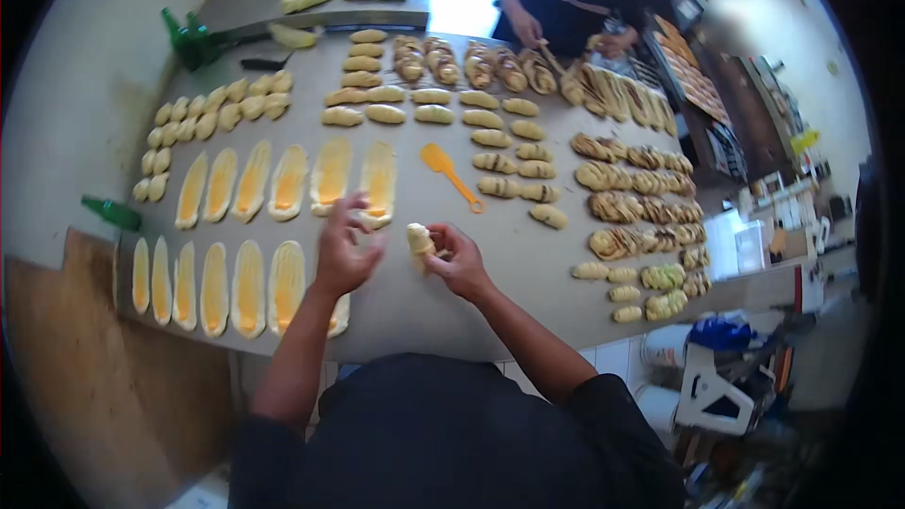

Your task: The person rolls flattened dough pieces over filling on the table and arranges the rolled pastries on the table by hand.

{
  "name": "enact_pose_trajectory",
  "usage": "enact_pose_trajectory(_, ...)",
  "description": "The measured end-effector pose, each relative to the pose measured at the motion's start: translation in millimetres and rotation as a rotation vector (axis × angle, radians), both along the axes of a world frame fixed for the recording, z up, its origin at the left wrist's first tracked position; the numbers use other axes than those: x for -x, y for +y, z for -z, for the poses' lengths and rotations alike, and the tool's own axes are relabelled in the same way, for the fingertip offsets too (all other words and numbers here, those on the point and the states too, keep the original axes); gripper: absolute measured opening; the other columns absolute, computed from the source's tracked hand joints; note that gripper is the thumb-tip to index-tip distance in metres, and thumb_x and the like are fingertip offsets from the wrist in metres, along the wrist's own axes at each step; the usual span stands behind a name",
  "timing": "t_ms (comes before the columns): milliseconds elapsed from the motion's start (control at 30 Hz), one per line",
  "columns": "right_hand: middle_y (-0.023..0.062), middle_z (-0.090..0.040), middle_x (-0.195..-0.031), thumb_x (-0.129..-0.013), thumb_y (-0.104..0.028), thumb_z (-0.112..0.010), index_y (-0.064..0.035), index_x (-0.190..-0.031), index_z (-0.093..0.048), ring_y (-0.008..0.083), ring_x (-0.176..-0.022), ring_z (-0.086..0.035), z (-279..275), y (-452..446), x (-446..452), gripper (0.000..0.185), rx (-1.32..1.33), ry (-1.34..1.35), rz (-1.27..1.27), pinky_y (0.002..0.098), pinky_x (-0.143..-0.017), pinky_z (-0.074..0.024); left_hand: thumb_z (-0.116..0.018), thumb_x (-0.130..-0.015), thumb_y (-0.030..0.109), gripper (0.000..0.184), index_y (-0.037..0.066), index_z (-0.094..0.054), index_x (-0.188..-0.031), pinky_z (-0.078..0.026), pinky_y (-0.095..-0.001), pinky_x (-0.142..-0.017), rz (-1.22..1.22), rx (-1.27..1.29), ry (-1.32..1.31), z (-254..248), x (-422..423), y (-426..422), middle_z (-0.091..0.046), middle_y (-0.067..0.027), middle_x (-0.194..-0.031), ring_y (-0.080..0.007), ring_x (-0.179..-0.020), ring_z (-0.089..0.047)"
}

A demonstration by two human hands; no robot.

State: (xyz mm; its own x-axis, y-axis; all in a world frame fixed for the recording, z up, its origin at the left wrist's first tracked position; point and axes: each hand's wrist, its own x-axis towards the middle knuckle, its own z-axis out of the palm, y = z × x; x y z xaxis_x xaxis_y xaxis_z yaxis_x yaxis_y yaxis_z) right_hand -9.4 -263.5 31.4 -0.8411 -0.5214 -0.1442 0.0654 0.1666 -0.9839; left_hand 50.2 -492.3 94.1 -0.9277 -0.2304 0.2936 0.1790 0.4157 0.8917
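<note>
My right hand (pixel 456 264) is closed round a small rolled piece of pale dough (pixel 419 239), held upright above the metal table (pixel 415 306). To its left, my left hand (pixel 345 256) is raised with fingers apart and nothing in it. Just beyond the left hand lies a flattened dough strip (pixel 380 179) spread with orange filling, one of several in a row. A second row of filled strips (pixel 249 292) runs along the near left edge, partly hidden by my left forearm. An orange spatula (pixel 439 162) rests flat on the table ahead of my hands.
Shaped rolls (pixel 434 114) and twisted loaves (pixel 641 212) cover the far and right sides. Dough balls (pixel 207 121), a knife (pixel 263 64) and green bottles (pixel 193 45) sit at the left. Across the table stands another person (pixel 584 0), hands near the loaves. White buckets (pixel 663 347) stand at right.
</note>
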Motion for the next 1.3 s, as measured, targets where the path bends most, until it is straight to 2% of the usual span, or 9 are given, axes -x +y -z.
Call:
enact_pose_trajectory(200, 0.0102, -0.064, -0.123, -0.094, 0.001, -0.061, -0.0049, -0.142, -0.044, 0.0219, -0.107, -0.067, 7, 133, -56, 0.051, 0.508, -0.49, 0.505, 0.0399, -0.085, -0.06, -0.068, -0.092, 0.026, 0.07, 0.004, -0.04, -0.151, -0.052, -0.0322, -0.09, -0.026, -0.451, -0.105, 41, -27, -48, -0.055, -0.0089, -0.13, -0.0195, -0.107, -0.063)
enact_pose_trajectory(367, 0.0117, -0.064, -0.12, -0.094, -0.002, -0.062, -0.003, -0.138, -0.046, 0.0241, -0.1, -0.069, 6, 203, -93, 0.046, 0.45, -0.427, 1.064, 0.0385, -0.078, -0.0608, -0.046, -0.09, -0.007, 0.061, 0.004, -0.04, -0.15, -0.052, -0.0303, -0.088, -0.083, -0.496, -0.294, 74, -61, -42, -0.057, -0.0109, -0.129, -0.0189, -0.112, -0.062)
enact_pose_trajectory(533, 0.0127, -0.067, -0.113, -0.09, -0.001, -0.07, -0.0022, -0.133, -0.049, 0.0249, -0.092, -0.071, 37, 259, -73, 0.048, 0.344, -0.259, 1.496, 0.0396, -0.076, -0.0629, -0.041, -0.085, -0.01, 0.065, 0.005, -0.039, -0.148, -0.051, -0.0288, -0.085, -0.033, -0.479, -0.367, 76, -47, -17, -0.059, -0.0113, -0.128, -0.0185, -0.111, -0.063)
enact_pose_trajectory(767, 0.0072, -0.066, -0.096, -0.082, 0.002, -0.07, -0.0046, -0.105, -0.061, 0.0195, -0.071, -0.067, 94, 310, -54, 0.026, -0.019, -0.132, 1.279, 0.0317, -0.053, -0.0604, -0.049, -0.084, -0.01, 0.064, 0.006, -0.043, -0.146, -0.051, -0.0342, -0.097, 0.018, -0.405, -0.256, 77, -39, -28, -0.062, -0.0083, -0.12, -0.0181, -0.108, -0.063)
enact_pose_trajectory(833, 0.0197, -0.07, -0.11, -0.07, -0.018, -0.086, 0.0011, -0.123, -0.062, 0.028, -0.09, -0.069, 62, 299, -60, 0.062, -0.367, -0.167, 1.296, 0.0428, -0.092, -0.0561, -0.054, -0.091, -0.006, 0.052, 0.004, -0.047, -0.142, -0.051, -0.0326, -0.097, -0.034, -0.42, -0.19, 77, -55, -42, -0.062, -0.0079, -0.118, -0.0177, -0.106, -0.063)
enact_pose_trajectory(867, 0.0238, -0.066, -0.123, -0.067, -0.024, -0.09, 0.0043, -0.135, -0.056, 0.032, -0.107, -0.066, 76, 306, -62, 0.081, -0.826, 0.33, 1.204, 0.0422, -0.105, -0.0476, -0.055, -0.093, -0.004, 0.046, 0.002, -0.051, -0.138, -0.053, -0.0306, -0.093, -0.1, -0.434, -0.22, 79, -69, -51, -0.063, -0.0073, -0.117, -0.0159, -0.103, -0.064)
enact_pose_trajectory(933, 0.02, -0.062, -0.132, -0.075, -0.019, -0.087, 0.0041, -0.138, -0.053, 0.0296, -0.111, -0.063, 65, 278, -68, 0.075, -0.939, 0.479, 1.152, 0.0386, -0.097, -0.052, -0.061, -0.093, 0.001, 0.03, 0.004, -0.063, -0.122, -0.054, -0.0277, -0.078, -0.24, -0.199, -0.274, 68, -94, -69, -0.069, -0.0043, -0.106, -0.0126, -0.092, -0.066)
enact_pose_trajectory(1100, 0.0105, -0.069, -0.115, -0.081, -0.009, -0.08, -0.0052, -0.12, -0.068, 0.0272, -0.104, -0.064, 5, 81, -102, 0.041, -0.404, 0.359, 0.591, 0.0351, -0.091, -0.0517, -0.072, -0.082, 0.006, 0.023, 0.006, -0.072, -0.105, -0.055, -0.0358, -0.079, -0.224, 0.33, -0.231, 64, -155, -94, -0.069, -0.009, -0.098, -0.0253, -0.088, -0.067)
enact_pose_trajectory(1300, 0.0092, -0.07, -0.097, -0.079, -0.009, -0.081, -0.007, -0.09, -0.07, 0.0295, -0.095, -0.065, 15, -88, -155, 0.016, -0.23, 0.909, -0.178, 0.0419, -0.084, -0.0532, -0.079, -0.078, 0.016, 0.029, 0.011, -0.076, -0.107, -0.054, -0.04, -0.084, -0.07, 0.437, -0.258, 72, -195, -95, -0.069, -0.0084, -0.097, -0.0283, -0.096, -0.065)
